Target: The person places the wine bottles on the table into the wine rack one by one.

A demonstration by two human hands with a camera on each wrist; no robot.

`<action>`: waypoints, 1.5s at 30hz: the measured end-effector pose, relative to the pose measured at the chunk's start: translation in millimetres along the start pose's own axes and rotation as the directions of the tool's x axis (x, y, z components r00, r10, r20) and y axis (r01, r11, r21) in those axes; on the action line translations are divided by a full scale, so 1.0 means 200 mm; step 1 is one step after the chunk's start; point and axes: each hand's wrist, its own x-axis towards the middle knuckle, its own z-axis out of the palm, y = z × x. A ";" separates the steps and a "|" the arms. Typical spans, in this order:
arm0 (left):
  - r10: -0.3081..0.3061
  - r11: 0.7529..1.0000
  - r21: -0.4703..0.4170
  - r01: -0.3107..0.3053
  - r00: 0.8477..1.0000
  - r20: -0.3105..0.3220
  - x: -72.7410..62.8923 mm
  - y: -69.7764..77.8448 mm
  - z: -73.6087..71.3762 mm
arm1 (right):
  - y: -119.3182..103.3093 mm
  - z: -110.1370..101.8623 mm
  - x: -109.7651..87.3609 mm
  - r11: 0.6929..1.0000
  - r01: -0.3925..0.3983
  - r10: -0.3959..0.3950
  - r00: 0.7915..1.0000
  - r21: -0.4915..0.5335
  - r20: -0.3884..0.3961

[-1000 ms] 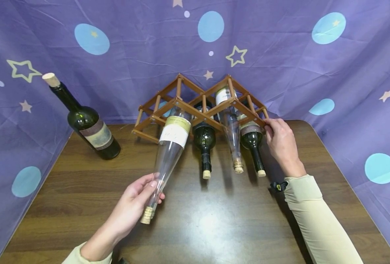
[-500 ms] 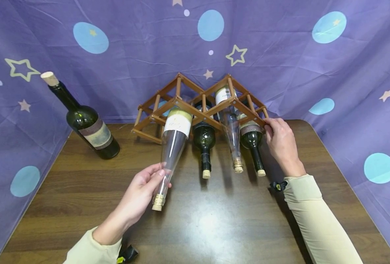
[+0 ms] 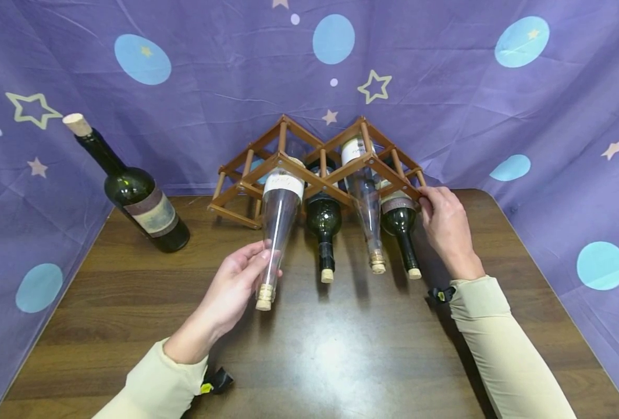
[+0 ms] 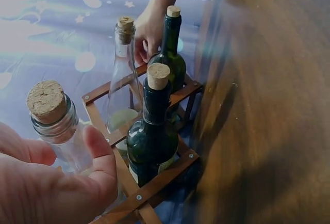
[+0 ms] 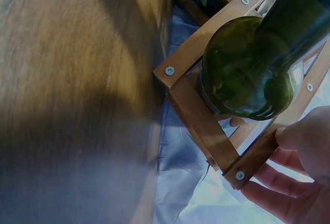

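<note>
Standing at the left of the wood-grain table, a corked dark green wine bottle carries a maroon-and-cream label. Next, the left hand grips the tapering neck of a clear corked glass bottle, whose white-labelled end sits inside the left peak of the wooden lattice wine rack. Just right of it, a dark green corked bottle lies in the rack, neck outward; then come a second clear corked bottle and, beside it, another green corked bottle. At the far right, the right hand pinches the rack's end between thumb and fingers
</note>
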 end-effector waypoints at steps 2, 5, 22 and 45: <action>-0.005 1.000 -0.011 0.005 1.000 -0.011 0.02 0.01 0.01 | 0.00 0.00 0.00 1.000 0.000 0.000 1.000 0.001 -0.001; -0.010 0.999 -0.039 0.009 1.000 -0.020 0.05 0.02 0.01 | 0.00 0.00 0.00 1.000 -0.004 0.004 1.000 0.000 -0.001; -0.018 0.989 -0.148 0.013 0.999 -0.034 0.18 0.02 0.04 | -0.01 0.00 0.00 1.000 -0.025 0.025 1.000 -0.009 0.010; -0.036 0.984 -0.179 0.026 0.998 -0.054 0.25 0.02 0.04 | 0.00 0.01 -0.01 1.000 -0.009 0.009 1.000 -0.011 0.001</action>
